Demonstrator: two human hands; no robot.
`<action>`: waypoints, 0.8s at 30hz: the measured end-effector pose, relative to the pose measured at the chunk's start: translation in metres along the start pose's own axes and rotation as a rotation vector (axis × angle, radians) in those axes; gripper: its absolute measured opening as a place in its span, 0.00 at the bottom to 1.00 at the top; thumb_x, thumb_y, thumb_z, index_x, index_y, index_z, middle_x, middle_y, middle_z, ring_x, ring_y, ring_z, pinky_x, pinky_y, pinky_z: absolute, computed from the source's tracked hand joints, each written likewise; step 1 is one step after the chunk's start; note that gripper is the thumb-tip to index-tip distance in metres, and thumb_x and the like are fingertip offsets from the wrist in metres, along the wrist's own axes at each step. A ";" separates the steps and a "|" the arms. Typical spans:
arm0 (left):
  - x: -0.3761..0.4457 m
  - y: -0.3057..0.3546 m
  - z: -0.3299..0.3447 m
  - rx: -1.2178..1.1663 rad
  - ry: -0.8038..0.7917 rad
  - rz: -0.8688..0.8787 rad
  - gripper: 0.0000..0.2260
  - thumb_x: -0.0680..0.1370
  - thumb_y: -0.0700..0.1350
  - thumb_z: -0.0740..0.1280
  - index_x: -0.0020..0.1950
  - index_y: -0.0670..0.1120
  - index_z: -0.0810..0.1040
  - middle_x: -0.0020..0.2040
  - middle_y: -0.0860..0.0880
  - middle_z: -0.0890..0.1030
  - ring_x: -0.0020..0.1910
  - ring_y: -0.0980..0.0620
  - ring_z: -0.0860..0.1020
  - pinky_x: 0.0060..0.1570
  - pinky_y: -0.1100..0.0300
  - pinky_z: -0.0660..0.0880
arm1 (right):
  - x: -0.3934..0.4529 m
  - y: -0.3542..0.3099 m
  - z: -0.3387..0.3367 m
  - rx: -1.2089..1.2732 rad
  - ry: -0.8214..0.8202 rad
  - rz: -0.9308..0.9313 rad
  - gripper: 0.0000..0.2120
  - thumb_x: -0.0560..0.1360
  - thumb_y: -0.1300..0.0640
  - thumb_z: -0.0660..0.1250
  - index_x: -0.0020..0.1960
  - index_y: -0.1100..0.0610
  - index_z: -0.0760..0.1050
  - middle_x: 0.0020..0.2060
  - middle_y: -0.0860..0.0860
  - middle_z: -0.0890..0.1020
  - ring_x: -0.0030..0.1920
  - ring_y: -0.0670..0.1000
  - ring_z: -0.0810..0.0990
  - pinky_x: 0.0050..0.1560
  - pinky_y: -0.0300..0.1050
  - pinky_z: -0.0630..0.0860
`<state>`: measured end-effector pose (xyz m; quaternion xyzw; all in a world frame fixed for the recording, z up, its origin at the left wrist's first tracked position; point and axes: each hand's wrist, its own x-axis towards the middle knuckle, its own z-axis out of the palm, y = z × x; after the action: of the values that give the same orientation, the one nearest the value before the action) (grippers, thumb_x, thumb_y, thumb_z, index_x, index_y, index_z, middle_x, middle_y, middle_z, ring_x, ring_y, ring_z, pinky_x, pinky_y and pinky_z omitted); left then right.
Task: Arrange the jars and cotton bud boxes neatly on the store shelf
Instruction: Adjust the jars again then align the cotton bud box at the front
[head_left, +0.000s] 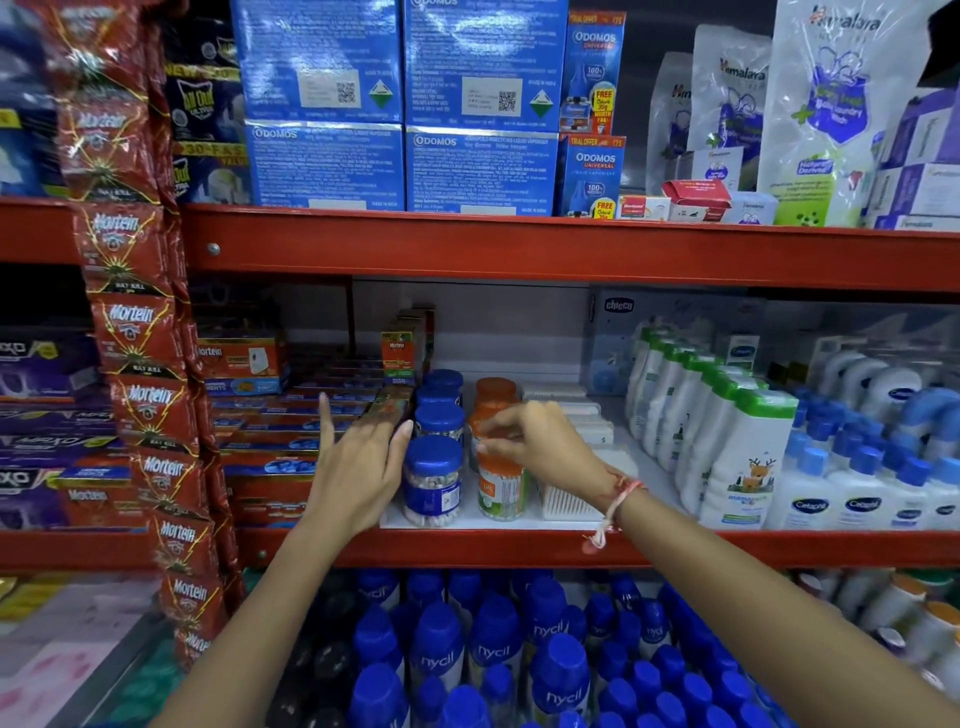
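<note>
- Head view: from my remote post I watched a person's two bare forearms reach into the middle tier of a red-painted metal store shelf (519, 545).
- The left hand (358, 467) was held flat, fingers straight and spread, its thumb tip touching the blue lid of the front clear plastic jar of cotton buds with a blue label (432, 480).
- That jar stood upright at the shelf's front edge, heading a row of three more blue-lidded jars (440, 400) running toward the back.
- The right hand (540, 441), a pink-and-red thread bracelet (615, 501) at its wrist, was curled over the front orange-lidded clear jar (501, 486), fingertips bunched around the lid; motion blur stopped me telling how firmly they pinched it.
- This jar stood just beside the blue one, with another orange-lidded jar (496, 392) behind it.
- Clear rectangular boxes of white cotton buds (569, 501) lay just right of the orange jars, partly under the right wrist, more of them stacked toward the back.
- White lotion bottles with green caps (748, 452) stood further right; red-and-blue flat cartons (270, 470) were stacked to the left.
- Blue-capped Nycil bottles (493, 644) filled the tier below.
</note>
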<state>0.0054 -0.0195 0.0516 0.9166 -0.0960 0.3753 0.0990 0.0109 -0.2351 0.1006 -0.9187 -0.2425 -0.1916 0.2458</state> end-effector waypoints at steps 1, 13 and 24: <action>0.002 -0.002 -0.001 -0.007 -0.003 -0.010 0.27 0.83 0.56 0.42 0.57 0.43 0.78 0.49 0.46 0.83 0.56 0.49 0.79 0.76 0.47 0.32 | 0.004 -0.003 0.004 0.006 -0.015 0.002 0.15 0.69 0.50 0.71 0.53 0.56 0.82 0.48 0.50 0.86 0.44 0.42 0.82 0.43 0.27 0.72; -0.017 -0.014 0.020 0.037 0.117 0.033 0.28 0.83 0.56 0.42 0.77 0.39 0.59 0.78 0.45 0.59 0.78 0.49 0.57 0.78 0.52 0.42 | 0.054 -0.034 0.027 -0.243 -0.438 0.059 0.27 0.67 0.33 0.64 0.27 0.52 0.57 0.28 0.48 0.62 0.29 0.47 0.63 0.28 0.41 0.60; -0.025 -0.022 0.037 0.095 0.249 0.066 0.27 0.84 0.53 0.45 0.78 0.39 0.57 0.79 0.42 0.58 0.79 0.48 0.54 0.77 0.45 0.49 | 0.077 -0.046 0.021 -0.328 -0.685 0.033 0.38 0.62 0.34 0.68 0.62 0.58 0.73 0.56 0.51 0.76 0.53 0.53 0.78 0.57 0.49 0.76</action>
<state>0.0184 -0.0049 0.0055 0.8629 -0.0951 0.4935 0.0542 0.0533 -0.1617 0.1366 -0.9605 -0.2619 0.0943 0.0034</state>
